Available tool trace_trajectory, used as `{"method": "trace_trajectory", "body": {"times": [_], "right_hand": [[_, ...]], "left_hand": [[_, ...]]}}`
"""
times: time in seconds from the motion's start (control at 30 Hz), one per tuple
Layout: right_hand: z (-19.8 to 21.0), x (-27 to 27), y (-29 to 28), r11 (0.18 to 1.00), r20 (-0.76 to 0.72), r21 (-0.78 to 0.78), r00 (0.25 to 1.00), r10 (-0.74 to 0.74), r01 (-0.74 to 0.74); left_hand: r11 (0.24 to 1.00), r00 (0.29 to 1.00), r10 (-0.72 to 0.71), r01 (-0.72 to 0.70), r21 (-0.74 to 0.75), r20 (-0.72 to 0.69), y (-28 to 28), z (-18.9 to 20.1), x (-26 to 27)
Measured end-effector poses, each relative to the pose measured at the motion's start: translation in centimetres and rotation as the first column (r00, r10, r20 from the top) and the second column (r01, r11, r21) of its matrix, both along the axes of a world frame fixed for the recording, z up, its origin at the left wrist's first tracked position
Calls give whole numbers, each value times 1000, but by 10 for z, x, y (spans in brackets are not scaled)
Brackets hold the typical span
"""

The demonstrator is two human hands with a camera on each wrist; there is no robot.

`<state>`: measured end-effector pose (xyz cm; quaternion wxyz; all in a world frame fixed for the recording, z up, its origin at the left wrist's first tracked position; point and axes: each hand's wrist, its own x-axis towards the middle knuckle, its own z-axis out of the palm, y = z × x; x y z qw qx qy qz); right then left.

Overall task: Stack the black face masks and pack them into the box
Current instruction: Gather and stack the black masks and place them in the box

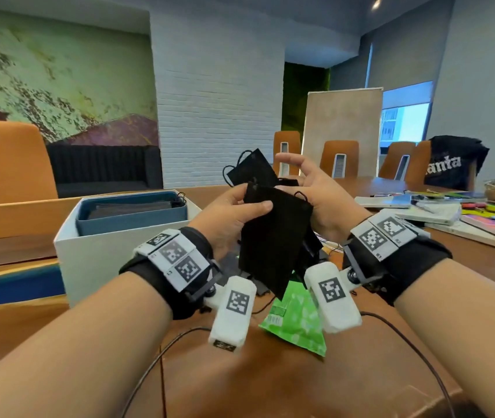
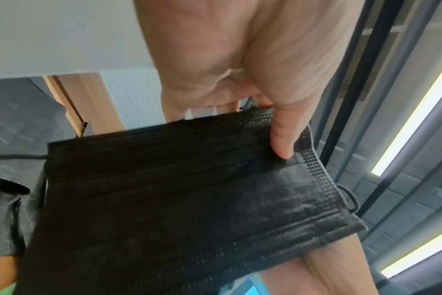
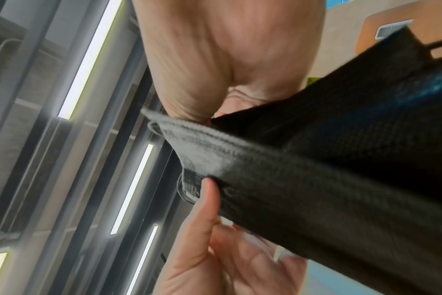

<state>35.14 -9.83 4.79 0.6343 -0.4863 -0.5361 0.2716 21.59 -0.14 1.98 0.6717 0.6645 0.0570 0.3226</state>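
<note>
My left hand [image 1: 237,211] grips a stack of black face masks [image 1: 273,242] held upright above the table, thumb pressed on its front; the left wrist view shows that thumb [image 2: 283,137] on the pleated masks [image 2: 179,195]. My right hand [image 1: 315,188] is beside the stack's right edge with straight, spread fingers. Another black mask [image 1: 252,170] sticks up behind the stack, between both hands. In the right wrist view the masks [image 3: 341,179] run across under my right palm [image 3: 227,59]. The white box [image 1: 89,260] on the left holds a blue tray [image 1: 131,218] with masks inside.
A green packet [image 1: 296,321] lies on the wooden table [image 1: 346,372] under my wrists, with loose black masks [image 1: 312,245] behind it. Books and coloured papers [image 1: 451,212] cover the right side. Orange chairs [image 1: 340,158] stand beyond the table.
</note>
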Motion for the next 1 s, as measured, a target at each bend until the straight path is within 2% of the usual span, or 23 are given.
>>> {"method": "trace_trajectory", "body": {"times": [0.1, 0.2, 0.27, 0.33, 0.4, 0.5, 0.57, 0.63, 0.7, 0.77, 0.87, 0.93, 1.0], "right_hand": [[-3, 10, -7, 1000, -76, 24, 997, 15, -13], [-7, 24, -15, 996, -133, 30, 988, -80, 85], [-15, 40, -20, 982, -89, -32, 978, -188, 186], [-29, 58, -22, 936, 33, -199, 956, -291, 292], [-47, 71, -20, 819, 201, -458, 938, -284, 346], [-73, 86, -16, 568, 390, -739, 918, -79, 362], [-84, 91, -14, 463, 402, -823, 913, 67, 328], [-88, 89, -14, 398, 347, -879, 925, 155, 263], [-87, 83, -14, 392, 312, -887, 942, 124, 243], [-87, 78, -12, 422, 329, -865, 942, 64, 273], [-77, 65, -9, 470, 340, -848, 932, 126, 246], [-69, 55, -1, 511, 407, -819, 893, 192, 263], [-65, 44, 10, 567, 502, -758, 843, 194, 321]], "left_hand": [[996, 1000, 29, -29, 81, 3, -2, 0, 13], [985, 994, 97, -101, 137, 41, -1, 0, 19], [982, 990, 123, -132, 135, 75, 2, 0, 20], [983, 985, 134, -146, 115, 107, 6, 0, 18], [982, 981, 143, -156, 105, 128, 10, 1, 15], [980, 975, 158, -173, 93, 153, 17, 3, 8], [979, 971, 172, -186, 78, 163, 20, 3, 5], [980, 969, 175, -189, 68, 174, 23, 4, 2], [979, 967, 179, -193, 64, 180, 24, 4, 1], [979, 966, 178, -192, 61, 190, 24, 5, 0], [978, 962, 183, -198, 57, 202, 24, 7, -1], [977, 960, 189, -205, 60, 206, 24, 11, -2], [976, 958, 191, -209, 66, 214, 23, 16, -3]]}}
